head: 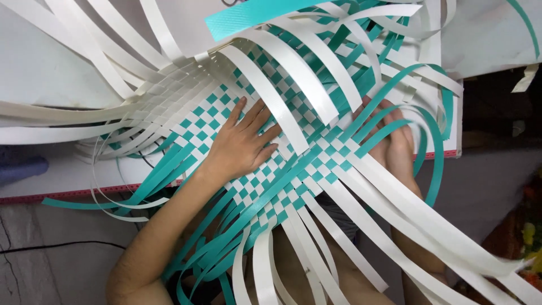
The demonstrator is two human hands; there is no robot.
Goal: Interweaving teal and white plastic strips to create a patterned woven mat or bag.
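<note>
Presently we see a woven mat [293, 147] of white and teal plastic strips lying across the near edge of a white worktop [51, 68], with its loose strip ends fanning out past that edge toward us and away toward the far side. Our left hand [244, 144] lies flat on the checkered weave, fingers spread and palm down, gripping nothing. Our right hand [395, 144] sits at the right side of the weave, fingers curled among teal strips [395, 121] and white strips [389, 197]; we cannot tell whether it grips one, since the strips cover it. A broad teal strip [254, 16] crosses the far part of the mat.
</note>
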